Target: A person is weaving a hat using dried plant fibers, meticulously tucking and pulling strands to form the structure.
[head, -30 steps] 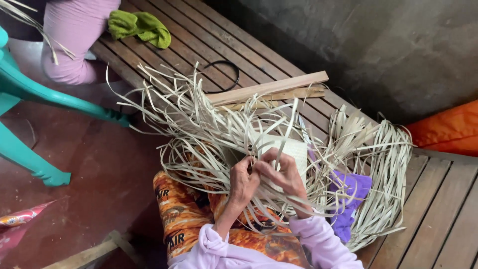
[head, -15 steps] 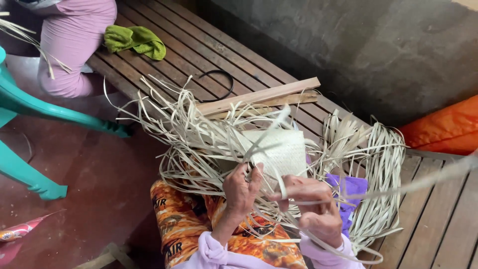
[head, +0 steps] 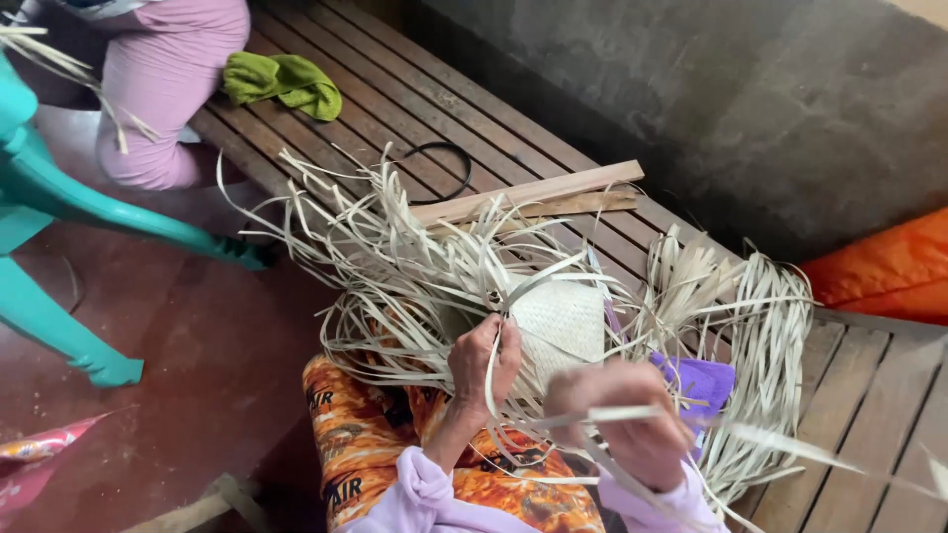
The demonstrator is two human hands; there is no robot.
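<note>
A pale woven mat piece [head: 559, 318] lies on my lap, ringed by many loose straw strips [head: 395, 266]. My left hand [head: 483, 361] pinches strips at the mat's left edge. Blurred with motion, my right hand [head: 624, 419] is closed on one long strip [head: 790, 444] that stretches out to the right. Both sleeves are lilac, over an orange patterned cloth [head: 365, 434] on my legs.
A wooden slatted bench [head: 415, 109] holds two wood slats [head: 533, 192], a black loop [head: 444, 173] and a green cloth [head: 284, 83]. Another person in pink trousers [head: 168, 89] sits at top left. Teal chair legs [head: 59, 257] stand left; an orange cushion [head: 884, 266] lies right.
My right hand has left the mat and drawn a long strip down and to the right. The left hand stays at the mat's edge. The view has shifted slightly.
</note>
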